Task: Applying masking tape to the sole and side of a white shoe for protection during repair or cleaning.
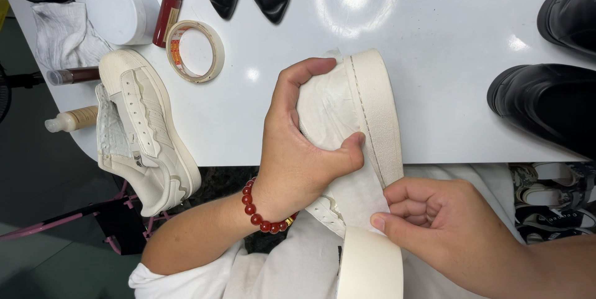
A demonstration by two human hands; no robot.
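Between the left hand's (298, 150) clenched fingers sits a cream sneaker (366, 106); right hand (434, 224) pinches masking tape (363, 196) onto it.

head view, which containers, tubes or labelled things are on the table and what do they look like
Round tub: top left, white, lidded.
Small bottle: beside the tub, dark red, silver cap.
Tape roll: near it, cream, red-printed core label.
Tube: left edge, brown.
Squeeze bottle: left edge, beige.
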